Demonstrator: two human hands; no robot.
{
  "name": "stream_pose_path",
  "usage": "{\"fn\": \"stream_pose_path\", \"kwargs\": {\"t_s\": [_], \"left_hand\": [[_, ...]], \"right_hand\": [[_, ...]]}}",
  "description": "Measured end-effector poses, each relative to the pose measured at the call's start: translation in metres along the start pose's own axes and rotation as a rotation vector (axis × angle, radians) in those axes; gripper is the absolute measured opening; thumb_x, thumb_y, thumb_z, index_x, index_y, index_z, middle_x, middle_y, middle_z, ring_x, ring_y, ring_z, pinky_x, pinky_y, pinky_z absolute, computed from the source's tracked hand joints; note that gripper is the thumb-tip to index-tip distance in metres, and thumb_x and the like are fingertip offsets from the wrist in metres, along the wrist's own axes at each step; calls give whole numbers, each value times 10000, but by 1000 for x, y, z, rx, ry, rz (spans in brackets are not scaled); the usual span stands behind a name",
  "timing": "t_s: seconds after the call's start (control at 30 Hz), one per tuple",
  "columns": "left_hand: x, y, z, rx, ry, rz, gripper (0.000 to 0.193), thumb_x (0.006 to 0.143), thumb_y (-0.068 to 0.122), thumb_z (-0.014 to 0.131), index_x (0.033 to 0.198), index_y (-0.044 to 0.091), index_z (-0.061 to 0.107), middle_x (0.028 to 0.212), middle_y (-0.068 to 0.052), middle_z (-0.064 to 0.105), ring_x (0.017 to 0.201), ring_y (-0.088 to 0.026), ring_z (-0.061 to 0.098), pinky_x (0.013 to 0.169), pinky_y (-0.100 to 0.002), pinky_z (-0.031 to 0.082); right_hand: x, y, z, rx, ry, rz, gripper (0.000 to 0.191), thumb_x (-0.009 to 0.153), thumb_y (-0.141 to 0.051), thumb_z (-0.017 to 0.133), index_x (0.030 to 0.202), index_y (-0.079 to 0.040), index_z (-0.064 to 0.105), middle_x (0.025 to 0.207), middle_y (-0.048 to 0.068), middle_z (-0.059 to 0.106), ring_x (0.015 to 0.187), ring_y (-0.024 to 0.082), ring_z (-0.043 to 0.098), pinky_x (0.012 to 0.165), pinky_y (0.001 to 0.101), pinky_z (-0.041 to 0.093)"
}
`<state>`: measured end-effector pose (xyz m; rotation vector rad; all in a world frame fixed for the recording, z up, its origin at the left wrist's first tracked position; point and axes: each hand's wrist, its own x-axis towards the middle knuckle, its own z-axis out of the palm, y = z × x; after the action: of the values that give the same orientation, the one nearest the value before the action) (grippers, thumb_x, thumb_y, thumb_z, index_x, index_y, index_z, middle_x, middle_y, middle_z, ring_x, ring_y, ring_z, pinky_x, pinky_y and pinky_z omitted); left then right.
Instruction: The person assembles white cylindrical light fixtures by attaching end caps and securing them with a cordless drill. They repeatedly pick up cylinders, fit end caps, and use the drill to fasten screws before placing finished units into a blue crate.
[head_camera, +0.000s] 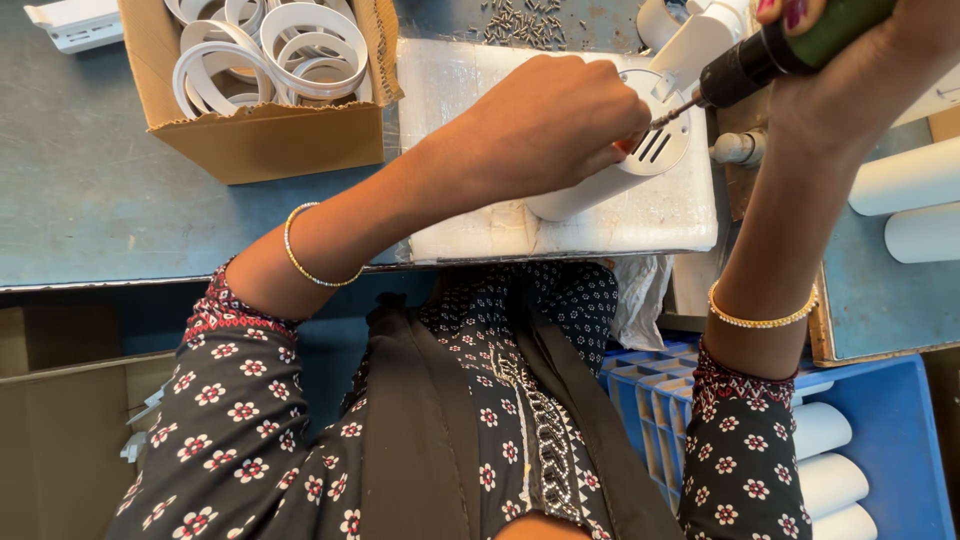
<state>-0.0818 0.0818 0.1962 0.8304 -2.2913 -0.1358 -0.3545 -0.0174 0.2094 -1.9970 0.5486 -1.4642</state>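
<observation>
My left hand (545, 125) is closed around a white cylindrical housing (590, 190) that lies on a white foam pad (470, 225). Its slotted round end cap (660, 145) faces right. My right hand (850, 70) grips a green and black electric screwdriver (780, 50). The driver's thin bit (675, 113) touches the end cap right beside my left fingertips.
A cardboard box (265, 140) of white plastic rings stands at the back left on the blue-grey bench (90, 180). Small dark screws (525, 20) lie scattered behind the pad. White cylinders (910, 180) rest at the right. A blue crate (900, 440) with more cylinders sits low right.
</observation>
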Motion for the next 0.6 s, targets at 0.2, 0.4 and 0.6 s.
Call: {"fn": "stream_pose_path", "kwargs": {"t_s": [0.2, 0.4, 0.6], "left_hand": [[7, -4, 8, 78, -4, 88, 141, 797, 143, 766, 811, 16, 708, 727, -156, 684, 651, -337, 693, 572, -437, 553], [28, -7, 18, 234, -117, 142, 77, 650, 82, 758, 671, 42, 696, 695, -127, 679, 571, -287, 683, 475, -408, 529], [48, -3, 8, 208, -229, 180, 230, 541, 168, 848, 717, 56, 752, 757, -139, 712, 682, -326, 713, 536, -434, 550]], "right_hand": [[-1, 26, -18, 75, 45, 35, 497, 1310, -204, 496, 883, 50, 473, 761, 177, 491, 643, 275, 518, 629, 355, 426], [-3, 39, -16, 251, 79, 26, 469, 1246, -240, 504, 874, 43, 490, 732, 207, 521, 608, 294, 514, 620, 390, 448], [-4, 28, -15, 281, 76, 51, 475, 1244, -227, 518, 876, 68, 465, 713, 213, 468, 614, 320, 508, 636, 416, 464]]}}
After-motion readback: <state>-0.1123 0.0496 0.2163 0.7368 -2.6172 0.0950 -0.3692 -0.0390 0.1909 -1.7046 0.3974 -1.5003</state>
